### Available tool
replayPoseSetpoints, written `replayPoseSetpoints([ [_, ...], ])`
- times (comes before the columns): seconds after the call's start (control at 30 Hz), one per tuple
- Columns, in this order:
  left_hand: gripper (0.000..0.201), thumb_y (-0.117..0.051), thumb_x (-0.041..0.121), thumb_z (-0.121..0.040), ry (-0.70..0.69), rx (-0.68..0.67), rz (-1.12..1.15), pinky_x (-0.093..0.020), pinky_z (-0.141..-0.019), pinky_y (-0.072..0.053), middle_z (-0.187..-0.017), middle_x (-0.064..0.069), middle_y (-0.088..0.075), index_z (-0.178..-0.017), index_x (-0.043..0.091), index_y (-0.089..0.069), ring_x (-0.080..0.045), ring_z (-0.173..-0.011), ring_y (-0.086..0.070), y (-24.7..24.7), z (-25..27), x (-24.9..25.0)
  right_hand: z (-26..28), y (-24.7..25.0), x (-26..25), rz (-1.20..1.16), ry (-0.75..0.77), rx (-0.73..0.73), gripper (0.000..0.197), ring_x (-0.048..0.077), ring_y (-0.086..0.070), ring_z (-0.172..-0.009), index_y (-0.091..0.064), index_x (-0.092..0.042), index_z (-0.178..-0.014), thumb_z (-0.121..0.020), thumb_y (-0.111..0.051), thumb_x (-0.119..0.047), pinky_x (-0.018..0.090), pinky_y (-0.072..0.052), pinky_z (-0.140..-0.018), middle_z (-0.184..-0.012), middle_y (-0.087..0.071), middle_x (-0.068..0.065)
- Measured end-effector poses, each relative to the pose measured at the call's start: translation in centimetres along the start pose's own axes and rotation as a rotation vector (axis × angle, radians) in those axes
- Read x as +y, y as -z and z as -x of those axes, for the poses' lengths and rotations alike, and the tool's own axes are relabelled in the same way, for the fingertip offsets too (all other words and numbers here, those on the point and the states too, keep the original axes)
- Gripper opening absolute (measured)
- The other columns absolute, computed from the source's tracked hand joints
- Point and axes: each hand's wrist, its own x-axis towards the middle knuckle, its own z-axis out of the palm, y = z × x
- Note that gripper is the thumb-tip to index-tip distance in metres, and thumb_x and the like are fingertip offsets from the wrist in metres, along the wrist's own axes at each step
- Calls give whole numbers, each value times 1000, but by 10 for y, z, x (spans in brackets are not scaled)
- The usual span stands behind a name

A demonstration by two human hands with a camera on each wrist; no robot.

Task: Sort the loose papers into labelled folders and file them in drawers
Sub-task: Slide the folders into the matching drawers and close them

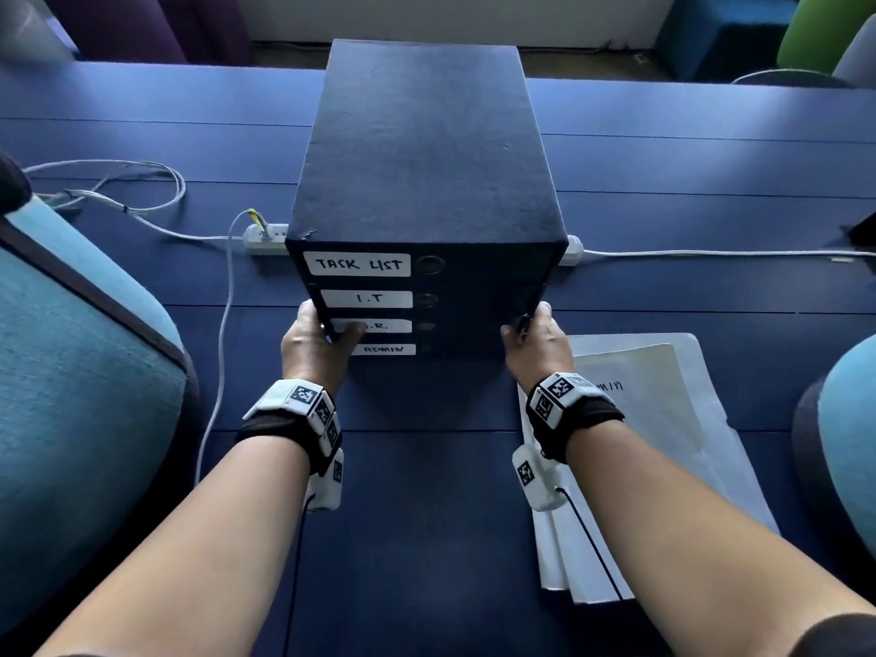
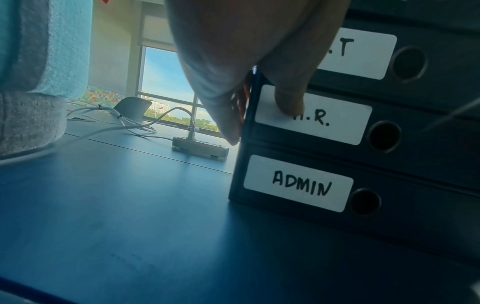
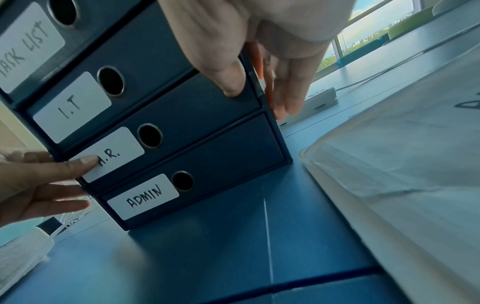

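Now my left hand (image 1: pixel 310 346) and right hand (image 1: pixel 538 341) flat, fingers straight, pressing drawer box (image 1: pixel 426 158) sides; folder (image 1: pixel 663 419) at 3 o'clock.

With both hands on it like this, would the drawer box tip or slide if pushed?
Probably slides: the drawer box sits flat on the smooth table. It is tall for its base, so a high push might tip it. The left hand and right hand brace it low, which should steady it.

Drawer labels (image 1: pixel 358 264) read TASK LIST, I.T, H.R., ADMIN.
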Motion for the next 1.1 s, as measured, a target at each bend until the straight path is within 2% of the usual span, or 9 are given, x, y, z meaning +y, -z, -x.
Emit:
replayPoseSetpoints([
  [0.2, 39, -78, 38, -75, 15, 0, -18, -31, -87, -52, -98, 2, -71, -105, 21, -59, -22, -92, -67, 2, 2, 5, 6, 2, 0, -25, -20, -7, 24, 34, -59, -95, -45, -11, -105, -92, -56, -28, 28, -34, -70, -103, -64, 11],
  [0.5, 44, -76, 38, -79, 19, -37, -7, -31, -88, -51, -104, 0, -70, -114, 22, -56, -25, -98, -66, 9, 23, 8, 20, 6, 15, -46, -29, -68, 20, 31, -61, -96, -47, -13, -107, -92, -55, -23, 27, -39, -74, -104, -65, 9],
  [0.6, 59, -71, 35, -81, -25, -47, 64, -37, -94, -51, -113, -1, -67, -132, 33, -40, -25, -104, -65, 15, 28, 16, 32, 3, 14, -162, -31, -14, 29, 27, -58, -102, -50, -11, -116, -88, -56, -11, 24, -40, -81, -113, -60, 8],
  [0.7, 80, -66, 28, -85, -216, -16, 253, -46, -98, -50, -130, 1, -59, -145, 49, -17, -21, -115, -62, 28, 31, 31, 54, -6, 11, -177, -112, 44, 25, 28, -55, -99, -50, -6, -110, -86, -50, -3, 22, -34, -74, -112, -54, 11],
  [0.8, 80, -61, 32, -89, -393, 12, 290, -50, -106, -42, -152, 9, -37, -150, 48, -12, -19, -133, -47, 45, 31, 47, 75, -26, 5, 0, 20, -133, 29, 30, -52, -106, -57, -11, -115, -87, -49, -7, 27, -40, -83, -117, -50, 11],
  [0.9, 63, -60, 18, -94, -562, 78, 145, -30, -110, -36, -140, 9, -35, -150, 26, -31, 9, -129, -36, 55, 31, 52, 84, -44, -8, 289, 209, -336, 48, 32, -45, -117, -44, -29, -138, -92, -49, -18, 37, -43, -95, -129, -43, 9],
  [0.93, 58, -59, 15, -94, -587, 84, 128, -30, -109, -37, -137, 7, -37, -148, 20, -36, 15, -125, -34, 56, 31, 52, 83, -48, -13, 367, 231, -387, 52, 32, -42, -119, -37, -33, -142, -93, -48, -20, 39, -41, -96, -133, -40, 8],
  [1.03, 55, -58, 6, -92, -596, 74, 128, -41, -107, -41, -134, 5, -40, -144, 16, -42, 16, -122, -34, 56, 30, 51, 77, -56, -27, 517, 231, -477, 64, 31, -37, -125, -22, -37, -147, -91, -45, -18, 45, -36, -98, -138, -36, 7],
  [1.1, 58, -59, 4, -91, -592, 57, 132, -44, -106, -42, -134, 5, -41, -144, 17, -41, 7, -122, -39, 56, 29, 51, 73, -62, -31, 576, 200, -502, 71, 31, -36, -126, -15, -37, -148, -88, -45, -15, 47, -35, -100, -137, -35, 7],
])
